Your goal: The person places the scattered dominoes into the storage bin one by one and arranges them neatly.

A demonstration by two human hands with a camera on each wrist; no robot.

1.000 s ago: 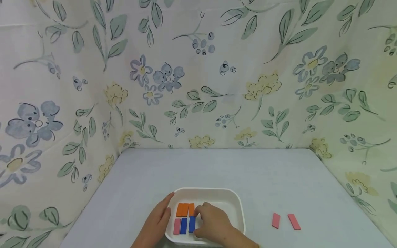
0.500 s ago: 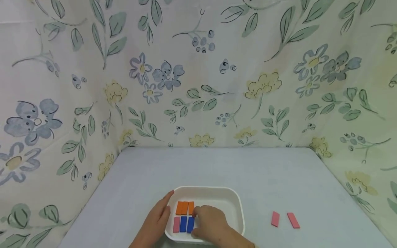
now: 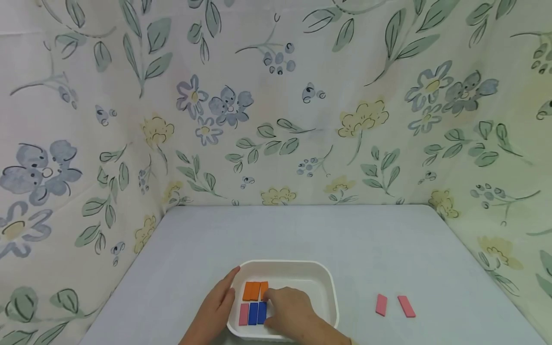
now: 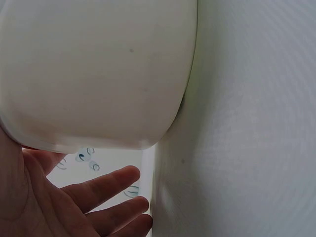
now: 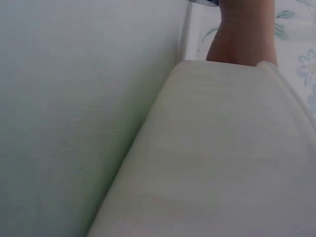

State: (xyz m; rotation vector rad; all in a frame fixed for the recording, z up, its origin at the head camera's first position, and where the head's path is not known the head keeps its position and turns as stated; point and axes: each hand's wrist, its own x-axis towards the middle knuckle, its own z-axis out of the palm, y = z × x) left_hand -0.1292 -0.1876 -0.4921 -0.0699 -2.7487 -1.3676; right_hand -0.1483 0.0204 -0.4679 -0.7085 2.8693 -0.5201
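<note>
A white tray [image 3: 321, 306] holds a row of orange tiles [image 3: 251, 291] at its left. Below them, a pink tile [image 3: 243, 314] and two blue tiles [image 3: 253, 314] stand side by side. My right hand [image 3: 289, 309] reaches into the tray and pinches the rightmost blue tile [image 3: 261, 313], index finger near its top end and thumb near its bottom. That tile lies close against its blue neighbour. My left hand [image 3: 213, 306] rests along the tray's left rim; in the left wrist view its fingers [image 4: 103, 187] extend beside the tray wall [image 4: 98, 74].
Two loose pink tiles [image 3: 381, 304] lie on the white table [image 3: 353, 239] to the right of the tray. A floral cloth [image 3: 276, 120] hangs behind the table and along both sides. The tray's outer wall [image 5: 207, 148] fills much of the right wrist view.
The rightmost blue tile has moved left with my right hand, closing the gap to the other blue tile. My left hand has stayed at the tray's rim.
</note>
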